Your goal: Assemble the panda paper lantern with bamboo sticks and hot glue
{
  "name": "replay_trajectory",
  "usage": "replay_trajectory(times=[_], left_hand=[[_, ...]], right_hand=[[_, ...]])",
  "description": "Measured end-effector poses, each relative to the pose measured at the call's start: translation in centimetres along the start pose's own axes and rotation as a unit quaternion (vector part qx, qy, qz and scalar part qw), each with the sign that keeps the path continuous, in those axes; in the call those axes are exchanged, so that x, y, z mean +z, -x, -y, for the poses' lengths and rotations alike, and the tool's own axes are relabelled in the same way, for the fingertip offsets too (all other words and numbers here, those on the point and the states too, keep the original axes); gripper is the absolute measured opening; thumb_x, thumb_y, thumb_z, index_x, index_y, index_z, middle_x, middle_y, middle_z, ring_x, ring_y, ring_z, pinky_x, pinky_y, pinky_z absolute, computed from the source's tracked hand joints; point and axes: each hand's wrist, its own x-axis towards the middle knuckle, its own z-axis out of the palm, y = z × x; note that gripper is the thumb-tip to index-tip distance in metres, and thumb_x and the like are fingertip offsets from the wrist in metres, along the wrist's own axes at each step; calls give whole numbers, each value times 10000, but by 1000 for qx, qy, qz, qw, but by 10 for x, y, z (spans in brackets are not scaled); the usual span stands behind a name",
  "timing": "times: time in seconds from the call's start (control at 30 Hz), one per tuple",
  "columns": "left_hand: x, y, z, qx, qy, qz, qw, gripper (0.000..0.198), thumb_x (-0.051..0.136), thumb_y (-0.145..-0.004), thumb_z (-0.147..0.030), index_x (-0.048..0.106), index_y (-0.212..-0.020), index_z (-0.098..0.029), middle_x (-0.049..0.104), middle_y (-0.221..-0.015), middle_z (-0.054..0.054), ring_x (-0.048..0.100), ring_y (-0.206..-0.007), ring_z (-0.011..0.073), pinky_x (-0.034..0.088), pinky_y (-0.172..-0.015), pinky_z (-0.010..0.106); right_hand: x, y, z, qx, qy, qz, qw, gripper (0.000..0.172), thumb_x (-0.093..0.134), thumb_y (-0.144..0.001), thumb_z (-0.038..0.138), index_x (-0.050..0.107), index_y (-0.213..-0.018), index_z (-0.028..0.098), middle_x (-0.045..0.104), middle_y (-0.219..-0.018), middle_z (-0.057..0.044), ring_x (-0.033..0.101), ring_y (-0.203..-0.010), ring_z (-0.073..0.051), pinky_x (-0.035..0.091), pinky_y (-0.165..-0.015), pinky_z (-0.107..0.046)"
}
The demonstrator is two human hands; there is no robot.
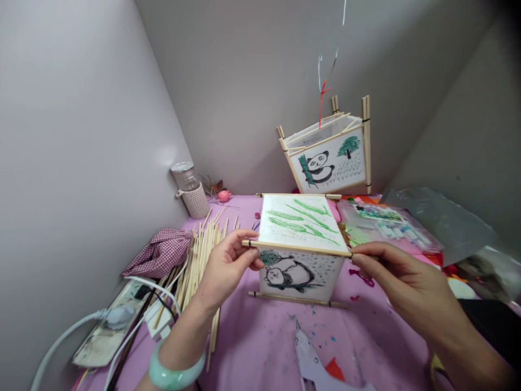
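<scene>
You have a panda-painted paper lantern between your hands, over the purple table covering. Your left hand pinches the left end of its near upper stick between thumb and fingers, and your right hand pinches the right end of the same stick with thumb and forefinger.

Much of the making looks done: the two faces you can see are papered and drawn on, green leaves above and a panda on the front. Three crosswise sticks are in place, and dark bands show at some of their ends. Behind the lantern, a hanging lantern carries a red cord; no such cord shows on yours, so judging by that one, the hanging part seems left to do. You can't tell from here whether the hidden faces are covered or every joint is firm.

In front of your lantern lies a glue gun, touched by neither hand. To its left, a spread of loose wooden sticks lies unused; to its right are clear plastic cases.
</scene>
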Motion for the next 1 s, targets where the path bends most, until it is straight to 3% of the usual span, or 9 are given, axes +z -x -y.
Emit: replay_trajectory(times=[0.33, 0.5, 1.0], left_hand=[[-6, -1, 8, 51, -32, 20, 998, 231, 622, -813, -198, 577, -1040, -190, 662, -747, -15, 655, -654, 119, 563, -661, 263], [-5, -2, 11, 61, -83, -26, 994, 173, 632, -812, -231, 690, -963, -170, 679, -632, -9, 643, -609, 102, 551, -640, 209], [-10, -4, 14, 50, -146, -55, 987, 288, 691, -772, -342, 692, -1005, -175, 701, -658, 8, 655, -635, 127, 541, -654, 213]], right_hand=[[-3, -4, -4, -40, 15, 23, 999, 194, 623, -813, 422, 682, -891, 255, 635, -711, 2, 530, -608, -146, 413, -558, -268], [-2, -3, -3, -35, -10, 34, 999, 189, 609, -833, 406, 671, -897, 239, 653, -786, -6, 557, -674, -150, 424, -602, -266], [0, -4, -6, 0, -132, 76, 988, 163, 601, -853, 363, 654, -937, 233, 617, -791, 14, 526, -674, -115, 418, -617, -246]])
